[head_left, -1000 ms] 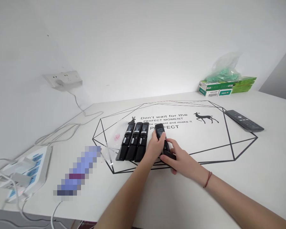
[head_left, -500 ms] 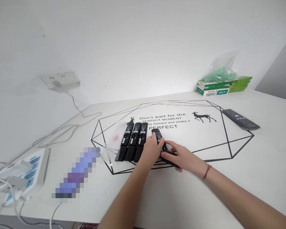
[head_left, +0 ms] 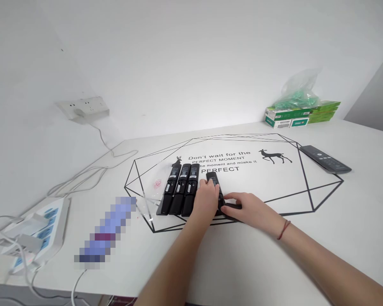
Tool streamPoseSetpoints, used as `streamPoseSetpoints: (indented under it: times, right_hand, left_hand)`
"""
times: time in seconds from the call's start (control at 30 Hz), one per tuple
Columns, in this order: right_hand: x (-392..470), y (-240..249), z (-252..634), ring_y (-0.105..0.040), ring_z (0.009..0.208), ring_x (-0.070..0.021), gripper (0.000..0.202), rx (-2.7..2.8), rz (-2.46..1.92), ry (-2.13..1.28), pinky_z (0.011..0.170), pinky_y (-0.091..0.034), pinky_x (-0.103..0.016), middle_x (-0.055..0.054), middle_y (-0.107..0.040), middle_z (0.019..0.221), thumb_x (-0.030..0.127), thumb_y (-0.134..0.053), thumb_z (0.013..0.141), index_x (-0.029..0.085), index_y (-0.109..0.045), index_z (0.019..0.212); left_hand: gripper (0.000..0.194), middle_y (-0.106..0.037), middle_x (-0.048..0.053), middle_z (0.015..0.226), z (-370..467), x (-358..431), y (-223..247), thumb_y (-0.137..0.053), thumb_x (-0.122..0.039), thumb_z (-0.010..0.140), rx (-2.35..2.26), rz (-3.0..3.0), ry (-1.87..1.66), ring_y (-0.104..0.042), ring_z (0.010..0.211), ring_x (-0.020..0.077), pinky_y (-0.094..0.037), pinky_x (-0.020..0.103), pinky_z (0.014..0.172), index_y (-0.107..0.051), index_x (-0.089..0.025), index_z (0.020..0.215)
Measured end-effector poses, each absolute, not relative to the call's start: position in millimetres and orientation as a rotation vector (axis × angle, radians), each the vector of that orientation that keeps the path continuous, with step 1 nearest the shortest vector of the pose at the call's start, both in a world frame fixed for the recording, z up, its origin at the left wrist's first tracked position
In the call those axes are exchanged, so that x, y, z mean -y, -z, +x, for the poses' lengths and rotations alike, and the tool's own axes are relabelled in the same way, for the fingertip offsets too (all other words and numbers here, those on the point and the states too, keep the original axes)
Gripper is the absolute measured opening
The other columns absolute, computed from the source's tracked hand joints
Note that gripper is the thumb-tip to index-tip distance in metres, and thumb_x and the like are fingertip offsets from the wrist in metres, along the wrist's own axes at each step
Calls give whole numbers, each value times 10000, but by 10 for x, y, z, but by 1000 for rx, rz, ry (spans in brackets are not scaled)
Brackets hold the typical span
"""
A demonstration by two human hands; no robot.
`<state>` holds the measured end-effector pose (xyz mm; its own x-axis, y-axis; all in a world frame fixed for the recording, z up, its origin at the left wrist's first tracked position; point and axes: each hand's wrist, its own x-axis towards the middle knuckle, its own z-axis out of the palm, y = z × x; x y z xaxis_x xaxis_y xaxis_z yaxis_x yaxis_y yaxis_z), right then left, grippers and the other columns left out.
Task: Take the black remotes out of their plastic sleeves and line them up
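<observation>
My left hand point(head_left: 207, 196) is closed around a black remote control point(head_left: 212, 176), which lies back side up with its far end showing past my fingers. My right hand point(head_left: 245, 208) is closed at its near end, thumb and fingers around a black piece point(head_left: 234, 205); whether this is a loose cover or part of the remote is partly hidden. To the left, three black remote controls point(head_left: 180, 189) lie side by side, backs up, with labels and open battery compartments showing. A clear plastic bag point(head_left: 151, 195) lies beside and partly under them.
Another remote control point(head_left: 325, 160) lies face up at right. Green-and-white boxes point(head_left: 287, 118) with a plastic bag point(head_left: 298, 95) on top stand against the wall. At left are a power strip point(head_left: 52, 233), cables point(head_left: 78, 178) and a blurred blue object point(head_left: 107, 229). A wall socket point(head_left: 86, 107) is above.
The remote in my hands has turned slightly straighter on the table. My right hand has risen a little and drawn its black piece closer to level; my left hand keeps its grip.
</observation>
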<state>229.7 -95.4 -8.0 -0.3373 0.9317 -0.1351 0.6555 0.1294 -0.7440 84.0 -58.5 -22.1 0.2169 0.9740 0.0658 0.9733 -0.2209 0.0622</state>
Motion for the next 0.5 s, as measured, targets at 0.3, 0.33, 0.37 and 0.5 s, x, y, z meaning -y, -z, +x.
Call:
streamPoseSetpoints:
  times: [0.3, 0.33, 0.37, 0.5]
  right_hand:
    - [938, 128, 2296, -507, 523, -155, 291, 2110, -1558, -939, 506, -349, -266, 12, -658, 660, 411, -515, 819, 288, -674, 1029]
    - [923, 131, 2305, -489, 510, -147, 268, 2102, -1540, -973, 501, -344, -264, 14, -652, 653, 408, -509, 823, 287, -681, 989]
    - [908, 132, 2317, -478, 504, -141, 253, 2093, -1526, -1004, 499, -340, -262, 13, -651, 655, 406, -506, 825, 281, -686, 951]
    - [870, 128, 2375, -491, 531, -141, 264, 2068, -1541, -1036, 509, -343, -264, -11, -655, 684, 409, -481, 836, 236, -680, 840]
  left_hand:
    - [321, -538, 91, 1112, 846, 551, 249, -360, -348, 939, -1984, 2299, -315, -600, 799, 157, -469, 273, 721, -625, -217, 1064]
    - [323, -532, 98, 1126, 850, 554, 242, -404, -384, 919, -1975, 2287, -327, -599, 822, 170, -470, 280, 737, -622, -210, 1081]
    - [334, -526, 107, 1139, 858, 557, 233, -445, -400, 896, -1974, 2277, -325, -598, 842, 181, -469, 287, 751, -616, -200, 1102]
    - [318, -537, 127, 1134, 911, 549, 176, -472, -340, 876, -2030, 2305, -186, -590, 906, 218, -455, 313, 802, -616, -175, 1107]
